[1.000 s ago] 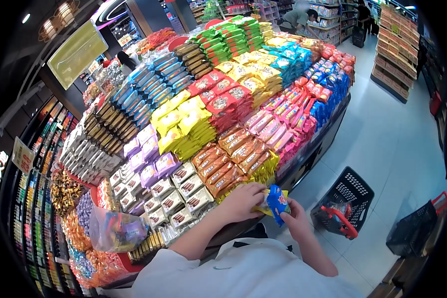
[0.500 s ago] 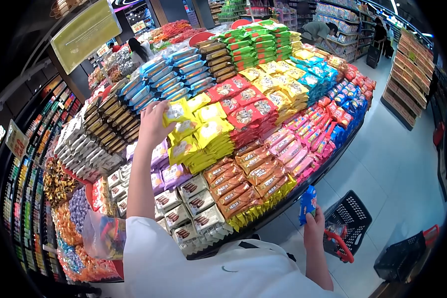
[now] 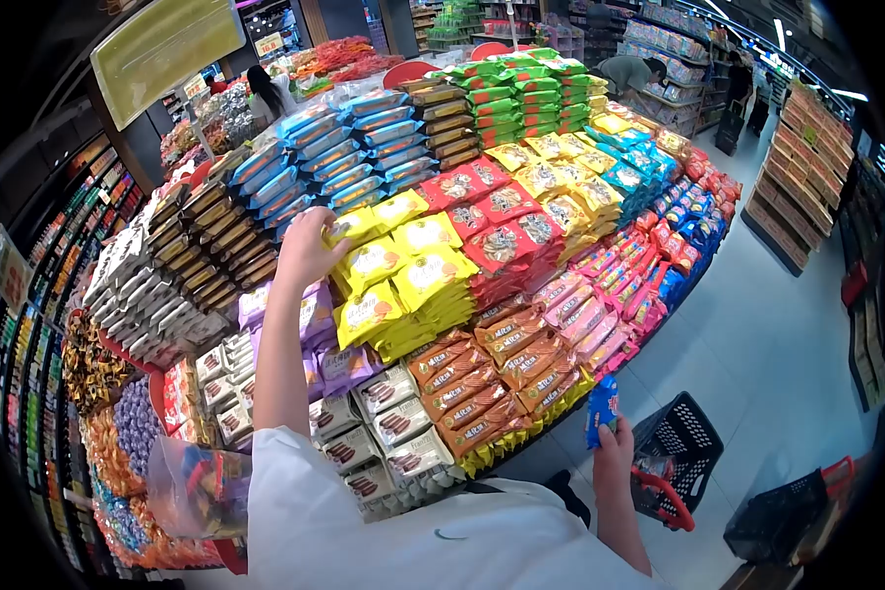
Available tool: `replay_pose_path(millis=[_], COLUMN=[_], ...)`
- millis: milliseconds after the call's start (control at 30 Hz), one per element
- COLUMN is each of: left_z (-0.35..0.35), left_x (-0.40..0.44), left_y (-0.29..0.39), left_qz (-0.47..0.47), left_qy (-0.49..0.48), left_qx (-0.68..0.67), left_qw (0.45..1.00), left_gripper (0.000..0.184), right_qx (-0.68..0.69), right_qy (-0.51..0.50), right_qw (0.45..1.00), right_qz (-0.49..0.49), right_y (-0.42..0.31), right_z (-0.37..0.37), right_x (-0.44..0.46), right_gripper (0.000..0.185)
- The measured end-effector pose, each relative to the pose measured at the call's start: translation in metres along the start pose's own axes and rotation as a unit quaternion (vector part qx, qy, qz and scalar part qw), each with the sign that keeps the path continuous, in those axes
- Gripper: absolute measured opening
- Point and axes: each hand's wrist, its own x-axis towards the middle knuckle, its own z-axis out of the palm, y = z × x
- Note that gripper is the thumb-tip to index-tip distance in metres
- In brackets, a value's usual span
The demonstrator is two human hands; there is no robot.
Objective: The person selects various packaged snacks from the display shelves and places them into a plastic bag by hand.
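Note:
At the back left corner of a pile of yellow snack packets, my left hand has its fingers curled round the end of one yellow packet. That packet still lies on the pile, and part of my fingers is hidden. Purple packets lie just in front of this pile, and red packets are stacked to its right. Low on the right, beyond the display's front edge, my right hand is closed on a small blue snack packet, held upright.
A black shopping basket with a red handle stands on the floor by my right hand. Another dark basket is farther right. Brown bars and white packets line the near edge. A clear plastic container sits lower left.
The view has shifted slightly. My left hand stays at the same corner of the yellow pile, and my right hand still holds the blue packet.

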Motion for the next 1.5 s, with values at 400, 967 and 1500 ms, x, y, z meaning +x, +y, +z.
replay_pose_path(millis=[400, 967, 1500], left_z=[0.000, -0.020, 0.016], left_x=[0.004, -0.002, -0.011], left_y=[-0.003, 0.032, -0.001], left_qz=[-0.002, -0.036, -0.182], left_qy=[-0.055, 0.125, 0.098], left_qx=[0.027, -0.442, -0.556], left_qw=[0.998, 0.888, 0.805], left_gripper=[0.035, 0.080, 0.043], right_qx=[-0.004, 0.010, 0.031], right_qy=[-0.043, -0.051, -0.020], right_qw=[0.999, 0.999, 0.999], right_qz=[-0.004, 0.005, 0.013], right_y=[0.004, 0.003, 0.004], right_z=[0.011, 0.000, -0.018], right_x=[0.036, 0.052, 0.041], right_gripper=[0.037, 0.036, 0.038])
